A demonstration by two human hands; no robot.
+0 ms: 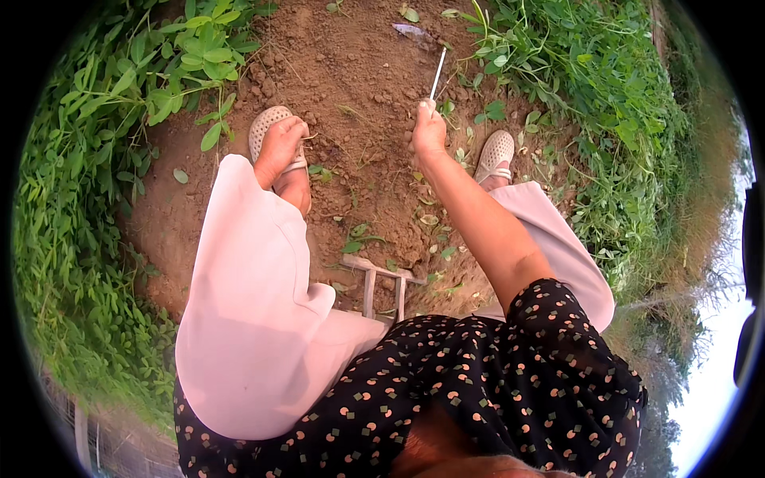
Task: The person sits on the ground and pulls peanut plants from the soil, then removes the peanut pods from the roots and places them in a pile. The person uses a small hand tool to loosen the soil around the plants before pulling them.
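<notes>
In my right hand (428,130) is a hand hoe, gripped by its handle, with its thin metal shaft (438,73) pointing away from me. Its flat blade (412,31) rests against the brown soil (352,77) at the far end, partly dirt-coloured. My left hand (280,143) hangs over the left perforated shoe (263,124), its fingers curled together. A thin dry stem (310,137) sticks out at those fingertips. Beyond the right forearm stands the other perforated shoe (496,152). Between my legs, part of a low wooden stool (382,272) shows under me; the rest is hidden.
Leafy green plants (89,137) grow densely along the left. More plants (580,89) line the right side, some drooping onto the soil. Loose leaves and pulled-looking weeds (355,242) are scattered on the ground. A wire fence (89,436) stands at the lower left.
</notes>
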